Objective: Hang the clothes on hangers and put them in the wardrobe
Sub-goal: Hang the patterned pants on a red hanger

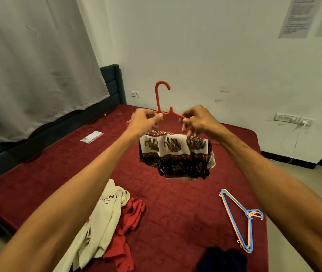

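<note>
I hold a red plastic hanger (161,97) upright above the bed, hook pointing up. A patterned cloth with elephant prints (176,154) hangs from it, cream at the top and dark at the bottom. My left hand (144,120) grips the hanger's left shoulder. My right hand (197,119) pinches its right shoulder, fingers curled over the cloth's upper edge. The hanger's lower bar is hidden behind my hands and the cloth.
On the maroon bed (185,209) lie a cream garment (105,213), a red garment (128,228), a dark blue garment (223,260) and blue and pink hangers (240,218). A small plastic packet (92,137) lies at the far left. No wardrobe is in view.
</note>
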